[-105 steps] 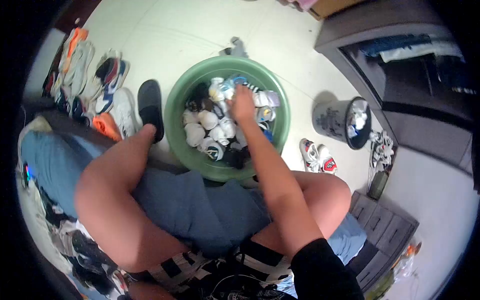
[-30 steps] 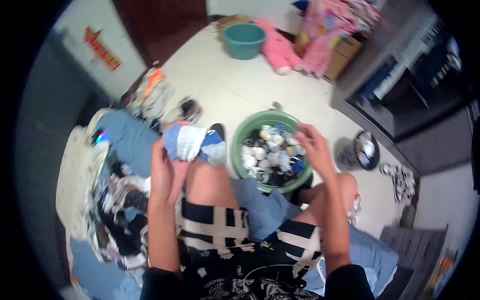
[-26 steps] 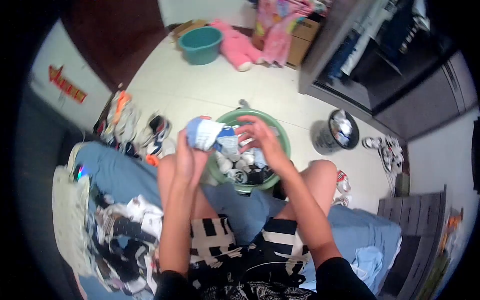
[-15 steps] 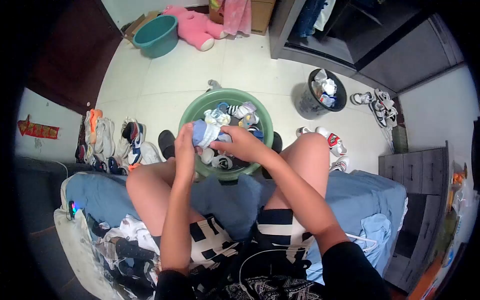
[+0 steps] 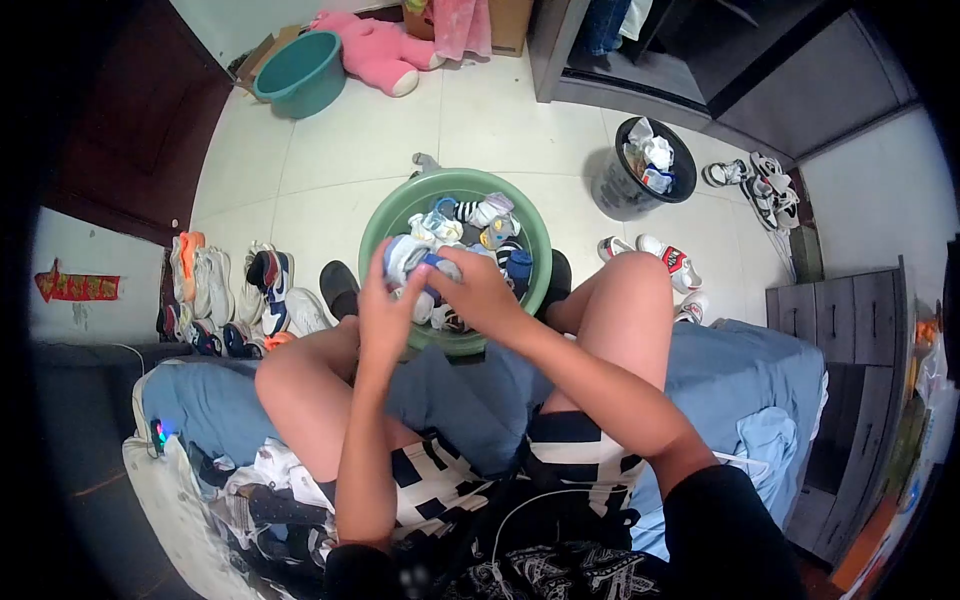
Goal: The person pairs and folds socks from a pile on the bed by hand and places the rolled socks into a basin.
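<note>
Both hands are over the near-left part of a green basin [image 5: 541,240] that stands between the feet. My left hand [image 5: 382,300] has its fingers wrapped round a bunched grey, white and blue sock [image 5: 405,257]. At the sock's other side, my right hand [image 5: 474,290] pinches it near a dark blue part. Inside the basin lie several balled socks, among them a black-and-white striped one [image 5: 466,211], a white one [image 5: 435,228] and a dark blue one [image 5: 518,264]. My hands cover some of the pile.
Rows of shoes [image 5: 210,280] line the floor at left, with more shoes [image 5: 668,262] at right. A black bin [image 5: 625,190] holds crumpled waste. Farther off are a teal basin [image 5: 305,80] and a pink plush toy [image 5: 380,55]. Clothes [image 5: 270,490] lie on the bed [image 5: 740,350].
The sock has been turned and bunched more compactly, its white band now less visible and a dark blue part showing. Both hands have drawn closer together around it. The whole view has shifted slightly.
</note>
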A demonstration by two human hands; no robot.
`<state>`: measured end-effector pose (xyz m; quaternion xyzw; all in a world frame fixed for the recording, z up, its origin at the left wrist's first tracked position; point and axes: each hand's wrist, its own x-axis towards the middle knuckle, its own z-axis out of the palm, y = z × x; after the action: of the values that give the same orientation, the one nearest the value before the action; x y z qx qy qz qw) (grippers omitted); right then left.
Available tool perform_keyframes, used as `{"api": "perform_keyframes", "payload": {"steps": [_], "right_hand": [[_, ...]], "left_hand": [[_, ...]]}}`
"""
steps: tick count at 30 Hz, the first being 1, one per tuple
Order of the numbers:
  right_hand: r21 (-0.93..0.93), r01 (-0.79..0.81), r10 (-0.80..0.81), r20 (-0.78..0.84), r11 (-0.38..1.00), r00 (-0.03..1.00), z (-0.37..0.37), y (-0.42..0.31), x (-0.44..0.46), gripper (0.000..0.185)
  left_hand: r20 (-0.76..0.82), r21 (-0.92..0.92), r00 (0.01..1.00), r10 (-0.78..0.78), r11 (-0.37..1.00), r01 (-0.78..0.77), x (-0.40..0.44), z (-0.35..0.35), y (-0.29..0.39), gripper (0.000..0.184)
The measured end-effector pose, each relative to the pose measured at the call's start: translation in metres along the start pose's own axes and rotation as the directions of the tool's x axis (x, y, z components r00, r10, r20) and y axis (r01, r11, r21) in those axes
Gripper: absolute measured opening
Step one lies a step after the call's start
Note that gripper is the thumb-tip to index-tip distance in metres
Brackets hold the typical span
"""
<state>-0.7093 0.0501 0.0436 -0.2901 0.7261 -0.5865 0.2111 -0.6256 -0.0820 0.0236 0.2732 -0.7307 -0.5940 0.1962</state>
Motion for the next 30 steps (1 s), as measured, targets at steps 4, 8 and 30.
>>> {"api": "perform_keyframes", "payload": {"steps": [4, 8, 30], "right_hand": [[0.045, 0.048, -0.048, -0.017, 0.998, 0.999, 0.002, 0.014, 0.002, 0.03], [0.07, 0.011, -0.018, 0.091, 0.997, 0.996, -0.004, -0.009, -0.005, 0.027], [-0.238, 0.296, -0.313, -0.036, 0.925, 0.949, 0.017, 0.009, 0.0, 0.025]], "left_hand": [[0.02, 0.053, 0.998, 0.064, 0.996, -0.065, -0.001, 0.002, 0.0, 0.043], [-0.029, 0.235, 0.997, 0.077, 0.97, -0.068, -0.004, 0.0, -0.003, 0.041], [-0.052, -0.739, 0.94, -0.338, 0.646, 0.192, 0.009, -0.044, -0.012, 0.028]]}}
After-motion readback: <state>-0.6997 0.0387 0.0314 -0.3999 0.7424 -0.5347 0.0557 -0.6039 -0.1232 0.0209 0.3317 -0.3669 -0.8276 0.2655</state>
